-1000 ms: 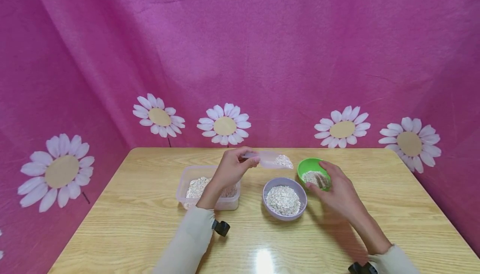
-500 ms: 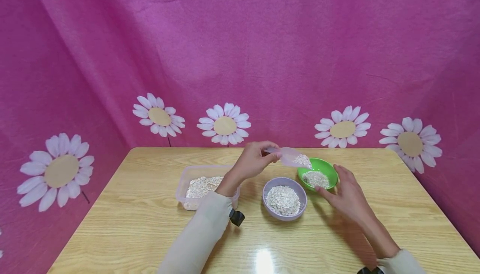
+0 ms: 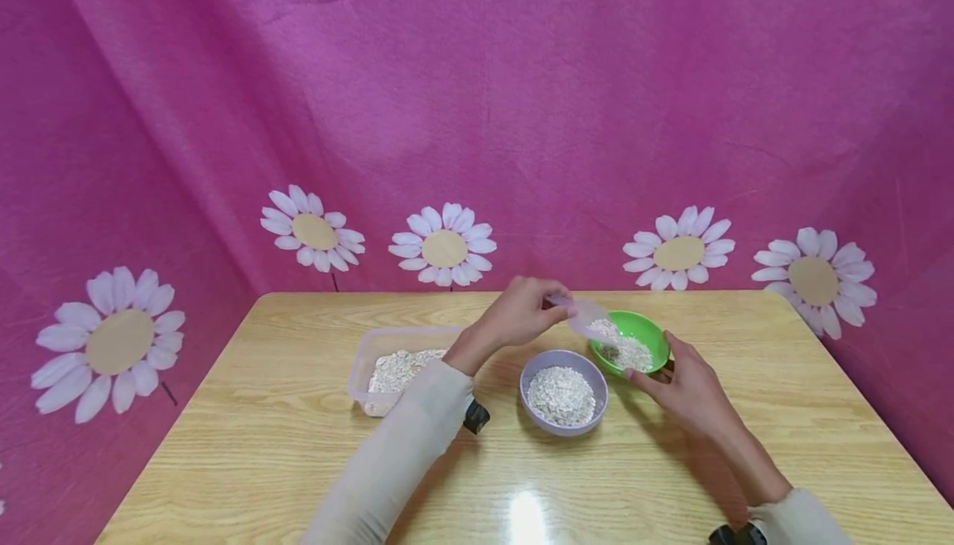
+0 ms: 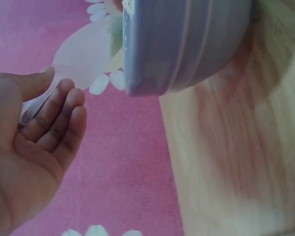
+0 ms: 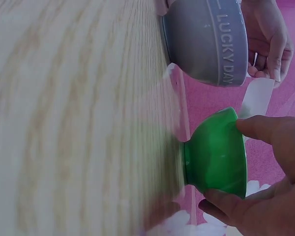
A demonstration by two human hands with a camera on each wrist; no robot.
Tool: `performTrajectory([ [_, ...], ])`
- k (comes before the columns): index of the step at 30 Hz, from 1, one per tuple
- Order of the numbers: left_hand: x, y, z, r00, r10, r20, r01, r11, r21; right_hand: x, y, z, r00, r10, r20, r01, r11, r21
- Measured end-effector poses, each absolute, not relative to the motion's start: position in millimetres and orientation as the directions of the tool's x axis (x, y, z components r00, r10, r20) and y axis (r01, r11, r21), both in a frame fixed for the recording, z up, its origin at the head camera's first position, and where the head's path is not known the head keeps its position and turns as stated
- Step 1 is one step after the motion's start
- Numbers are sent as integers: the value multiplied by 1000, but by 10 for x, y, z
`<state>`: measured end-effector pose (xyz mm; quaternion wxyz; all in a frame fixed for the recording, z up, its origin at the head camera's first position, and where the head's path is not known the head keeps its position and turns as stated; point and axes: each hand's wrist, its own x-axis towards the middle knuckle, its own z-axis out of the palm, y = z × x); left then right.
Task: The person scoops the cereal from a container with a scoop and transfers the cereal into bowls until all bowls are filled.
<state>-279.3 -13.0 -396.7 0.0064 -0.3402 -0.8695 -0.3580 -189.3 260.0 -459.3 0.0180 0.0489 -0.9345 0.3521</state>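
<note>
My left hand (image 3: 525,313) pinches the handle of a translucent pinkish scoop (image 3: 585,315) between thumb and fingers. The scoop tips down over the left rim of a small green bowl (image 3: 650,330), with white oat-like flakes at its lip and more flakes inside the bowl. My right hand (image 3: 689,388) holds that bowl from the right. In the right wrist view the thumb lies at the rim of the green bowl (image 5: 216,152) and the fingers at its lower side; its base is close over the table. The left wrist view shows the scoop (image 4: 83,54) from behind.
A purple bowl (image 3: 564,430) full of flakes stands in front, between both hands; raised letters mark its side in the right wrist view. A translucent pink tub (image 3: 359,371) of flakes sits left, partly behind the left forearm. A pink flowered cloth (image 3: 477,114) hangs behind the table.
My left hand has carried the scoop rightward to the green bowl and tipped it, flakes sliding toward the lip. The right hand has shifted slightly right, fingers now outside the bowl.
</note>
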Motion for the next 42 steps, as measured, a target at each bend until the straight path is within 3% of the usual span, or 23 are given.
performTrajectory([
  [6,-2844,-90,-3822,-727,633,267,658,530,535,-1891,2597,-4580,-996,-70,61,-93,752,-652],
  [13,-2832,-88,-3650,-721,634,279,666,524,530,-1883,2586,-4564,-995,-72,65,-97,750,-655],
  [30,-2769,-150,-3646,-742,614,268,638,526,563,-1873,2585,-4570,-994,-73,84,-110,740,-664],
  [42,-2624,-605,-3704,-802,502,323,574,500,648,-1805,2536,-4389,-988,-31,150,-116,795,-595],
])
